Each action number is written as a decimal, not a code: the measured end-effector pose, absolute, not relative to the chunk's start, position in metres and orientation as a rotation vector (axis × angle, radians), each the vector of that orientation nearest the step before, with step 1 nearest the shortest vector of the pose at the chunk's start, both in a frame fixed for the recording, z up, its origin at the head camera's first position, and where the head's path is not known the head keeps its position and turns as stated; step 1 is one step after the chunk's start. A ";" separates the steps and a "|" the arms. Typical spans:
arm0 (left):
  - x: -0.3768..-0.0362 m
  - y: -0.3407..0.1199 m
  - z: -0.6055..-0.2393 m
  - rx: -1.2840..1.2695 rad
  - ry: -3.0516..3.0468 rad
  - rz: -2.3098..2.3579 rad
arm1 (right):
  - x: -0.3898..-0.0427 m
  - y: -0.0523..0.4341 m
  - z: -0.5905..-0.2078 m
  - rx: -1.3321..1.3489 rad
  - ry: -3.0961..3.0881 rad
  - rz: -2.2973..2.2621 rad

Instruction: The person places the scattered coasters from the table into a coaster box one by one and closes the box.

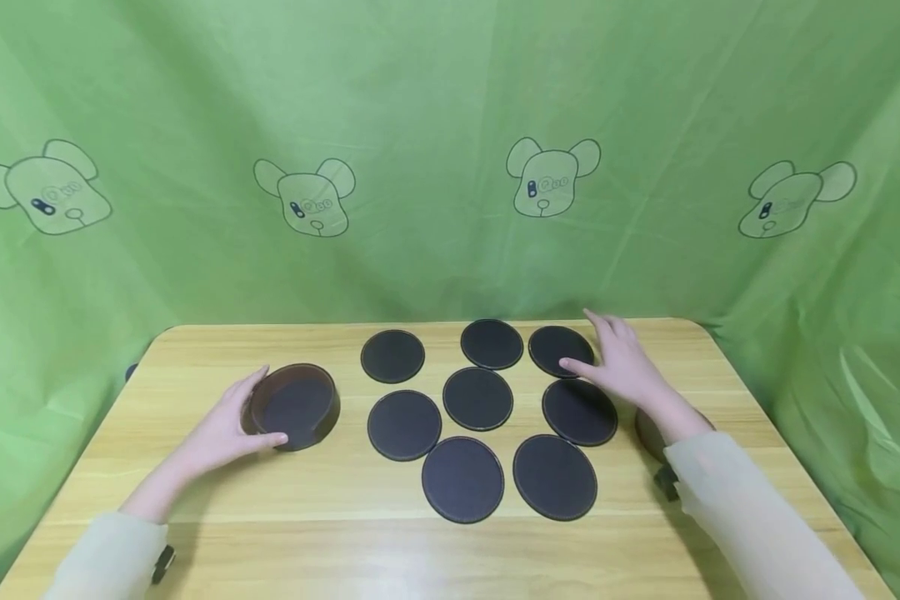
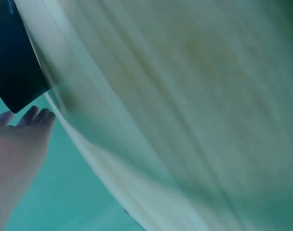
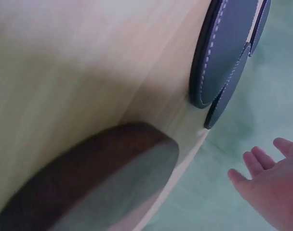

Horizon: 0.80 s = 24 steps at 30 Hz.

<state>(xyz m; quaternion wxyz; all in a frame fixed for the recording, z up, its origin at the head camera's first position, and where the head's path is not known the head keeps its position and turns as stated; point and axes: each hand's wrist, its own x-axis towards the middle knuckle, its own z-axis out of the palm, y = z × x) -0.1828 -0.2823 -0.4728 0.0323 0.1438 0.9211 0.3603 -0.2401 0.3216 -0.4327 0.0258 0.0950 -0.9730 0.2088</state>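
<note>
My left hand (image 1: 221, 425) curves loosely about the left side of a round brown coaster holder (image 1: 300, 406), thumb at its front rim and fingers along its far left side. In the left wrist view the straight fingertips show right at the dark wall of the holder (image 2: 16, 57). My right hand (image 1: 621, 362), fingers spread, hovers at the back right with its thumb over a round black coaster (image 1: 555, 346). Nothing is in its grasp. Beneath it to the front lies another black coaster (image 1: 579, 417).
Several more black coasters, such as one at the front (image 1: 462, 479), lie across the middle of the wooden table (image 1: 307, 517). A round brown piece (image 3: 98, 173) sits under my right wrist, partly hidden in the head view. A green curtain (image 1: 420, 267) hangs behind the table.
</note>
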 end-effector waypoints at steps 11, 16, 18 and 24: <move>-0.187 -0.283 -0.475 0.356 2.625 1.368 | -0.263 0.324 -0.442 0.268 -2.984 0.900; -0.188 -0.287 -0.478 0.304 2.507 1.481 | -0.272 0.324 -0.446 0.246 -3.002 0.970; -0.189 -0.287 -0.480 0.298 2.482 1.503 | -0.276 0.323 -0.447 0.246 -3.012 0.991; -0.192 -0.287 -0.482 0.285 2.434 1.541 | -0.282 0.321 -0.451 0.257 -3.056 0.997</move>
